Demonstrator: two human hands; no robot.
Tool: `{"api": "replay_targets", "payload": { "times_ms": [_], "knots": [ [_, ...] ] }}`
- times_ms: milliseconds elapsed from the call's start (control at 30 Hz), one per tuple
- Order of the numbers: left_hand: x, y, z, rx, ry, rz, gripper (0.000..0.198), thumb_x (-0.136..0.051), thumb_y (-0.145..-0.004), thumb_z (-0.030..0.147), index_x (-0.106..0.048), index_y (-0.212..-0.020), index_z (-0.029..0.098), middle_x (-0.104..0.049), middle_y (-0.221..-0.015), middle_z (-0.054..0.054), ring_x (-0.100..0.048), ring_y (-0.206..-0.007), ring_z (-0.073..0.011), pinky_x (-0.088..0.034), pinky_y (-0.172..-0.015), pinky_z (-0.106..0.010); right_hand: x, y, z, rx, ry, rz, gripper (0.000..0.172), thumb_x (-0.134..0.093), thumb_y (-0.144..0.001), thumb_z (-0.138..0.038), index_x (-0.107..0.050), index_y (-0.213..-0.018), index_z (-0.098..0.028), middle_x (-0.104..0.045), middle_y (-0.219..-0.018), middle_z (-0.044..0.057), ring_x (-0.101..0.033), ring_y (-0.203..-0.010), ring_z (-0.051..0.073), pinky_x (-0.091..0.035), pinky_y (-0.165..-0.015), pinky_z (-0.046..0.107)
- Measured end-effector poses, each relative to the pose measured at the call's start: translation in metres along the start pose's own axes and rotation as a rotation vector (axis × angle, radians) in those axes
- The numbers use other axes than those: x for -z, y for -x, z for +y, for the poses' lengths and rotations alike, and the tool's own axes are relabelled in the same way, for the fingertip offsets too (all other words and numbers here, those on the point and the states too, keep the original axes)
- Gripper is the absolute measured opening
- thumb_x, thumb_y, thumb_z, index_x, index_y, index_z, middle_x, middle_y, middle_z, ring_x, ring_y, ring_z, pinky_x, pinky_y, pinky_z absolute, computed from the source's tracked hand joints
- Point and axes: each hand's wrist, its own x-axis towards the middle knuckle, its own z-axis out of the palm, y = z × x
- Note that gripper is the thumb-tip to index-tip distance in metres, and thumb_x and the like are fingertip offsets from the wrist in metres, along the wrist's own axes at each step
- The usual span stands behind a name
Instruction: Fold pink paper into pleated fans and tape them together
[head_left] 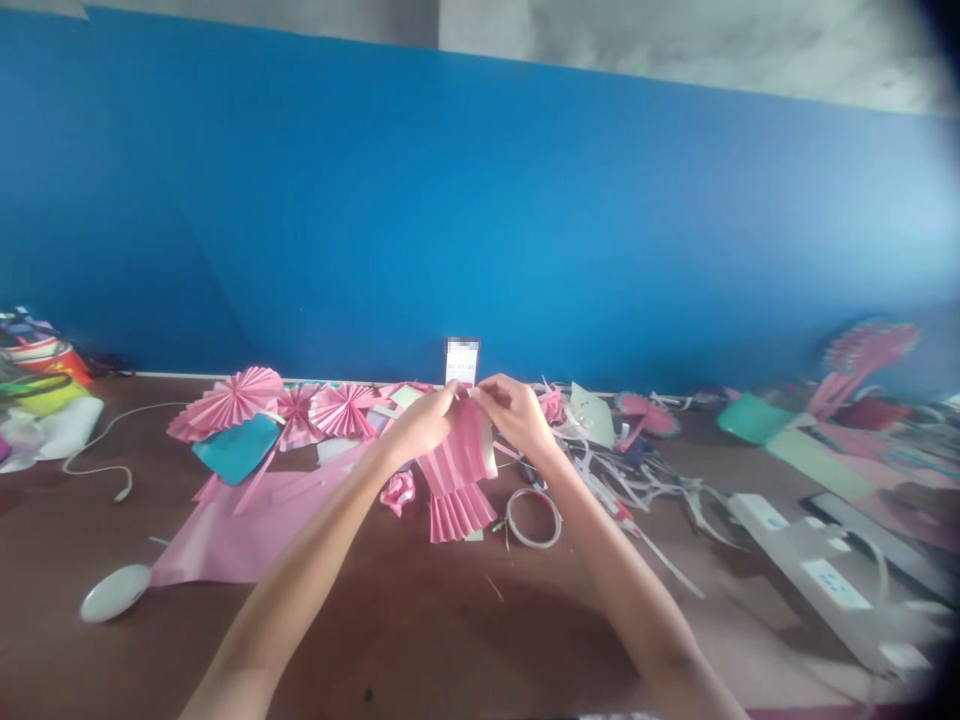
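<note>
Both arms reach forward over the brown table, and the fingers meet at the top of a sheet of pink pleated paper (461, 450). My left hand (429, 418) pinches its upper edge from the left. On the other side, my right hand (510, 405) has its thumb and fingers closed on the same edge. The paper hangs down below the hands, its folded strips fanning out at the bottom. Just behind the fingertips stands a phone (461, 360) with a lit screen. A small crumpled pink piece (398, 492) lies left of the paper, and a coiled white cord (534, 518) lies to its right.
Pink folded fans (232, 400) and a teal piece (236, 450) lie at the left, beside a flat pink sheet (240, 530). A white oval object (115, 593) sits front left. Tangled white strips (652, 485) and a power strip (802, 570) occupy the right. A blue partition (480, 220) stands behind.
</note>
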Motion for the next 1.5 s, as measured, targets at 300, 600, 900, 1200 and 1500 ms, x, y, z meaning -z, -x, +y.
{"api": "replay_targets", "payload": {
  "times_ms": [300, 600, 900, 1200, 1500],
  "knots": [
    [0.006, 0.009, 0.019, -0.042, -0.007, 0.050, 0.039, -0.032, -0.101, 0.040, -0.064, -0.106, 0.020, -0.072, -0.092, -0.008, -0.068, -0.083, -0.0232, -0.049, -0.077, -0.033, 0.003, 0.000, -0.008, 0.030, -0.004, -0.048, 0.033, -0.049, -0.095, -0.042, -0.067, -0.085, -0.016, -0.063, -0.073, 0.001, -0.053, -0.064, 0.013, -0.036, -0.058, 0.025],
    [0.017, 0.018, 0.030, -0.066, 0.002, 0.074, 0.037, -0.033, -0.101, 0.046, -0.059, -0.096, 0.019, -0.068, -0.089, -0.005, -0.064, -0.076, -0.0193, -0.042, -0.067, -0.030, 0.007, 0.007, -0.030, -0.034, -0.103, -0.101, 0.019, -0.055, -0.090, -0.031, -0.068, -0.098, -0.020, -0.068, -0.083, 0.004, -0.060, -0.073, 0.017, -0.042, -0.064, 0.027],
    [0.007, 0.023, 0.025, -0.098, -0.205, 0.061, 0.033, -0.024, -0.103, 0.039, -0.050, -0.099, 0.019, -0.066, -0.089, -0.009, -0.063, -0.075, -0.0215, -0.038, -0.062, -0.031, 0.013, 0.009, -0.028, -0.003, 0.031, -0.054, 0.013, -0.050, -0.089, -0.020, -0.062, -0.091, -0.021, -0.068, -0.083, 0.002, -0.060, -0.072, 0.016, -0.040, -0.062, 0.027],
    [0.018, 0.025, 0.033, -0.093, -0.241, -0.045, 0.042, -0.029, -0.099, 0.056, -0.047, -0.087, 0.020, -0.061, -0.073, -0.005, -0.056, -0.058, -0.0188, -0.027, -0.053, -0.030, 0.013, 0.013, -0.041, 0.015, 0.099, -0.101, 0.030, -0.045, -0.081, -0.010, -0.072, -0.085, -0.021, -0.073, -0.089, 0.002, -0.065, -0.087, 0.019, -0.045, -0.078, 0.029],
    [0.024, 0.020, 0.023, -0.067, -0.160, -0.157, 0.042, -0.038, -0.096, 0.057, -0.054, -0.092, 0.019, -0.067, -0.086, -0.007, -0.060, -0.070, -0.0197, -0.034, -0.060, -0.029, 0.023, 0.017, -0.048, 0.026, 0.142, -0.248, 0.029, -0.051, -0.086, -0.017, -0.073, -0.104, -0.024, -0.071, -0.100, 0.005, -0.063, -0.089, 0.019, -0.047, -0.075, 0.031]
  ]
}}
